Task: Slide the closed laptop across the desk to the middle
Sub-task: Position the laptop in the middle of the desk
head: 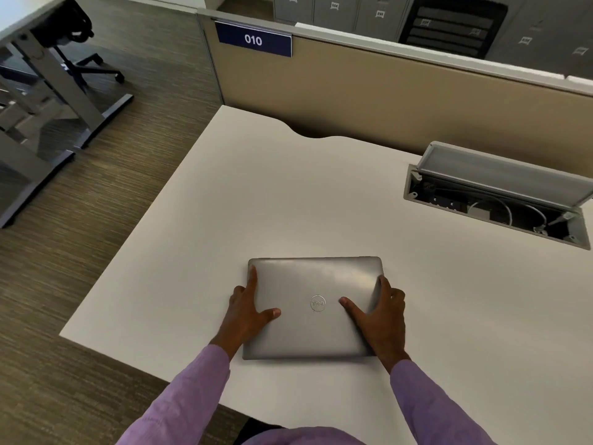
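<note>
The closed laptop (314, 308) lies flat on the white bench (288, 194), in the lower centre of the frame, close to the bench's near edge. Its lid is down and the round logo faces up.

Hand state:
- Left hand (245, 311): placed on the laptop's left edge. The thumb rests on the lid, the fingers (252, 277) run along the left side. The hand is spread against the casing, not curled around it.
- Right hand (377, 316): placed on the laptop's right edge in a mirrored position, thumb on the lid, fingers wrapped over the side.
- Both hands together brace the laptop between them.

Progress assessment: contact is established on 2 sides, so the grip stage appears complete. Whether the laptop is at the bench's middle cannot be confirmed, since the bench runs past the right edge of the frame. A wide bare area lies beyond the laptop toward the upper centre. An open cable tray (500, 200) sits at the right, well apart from the laptop.
</note>
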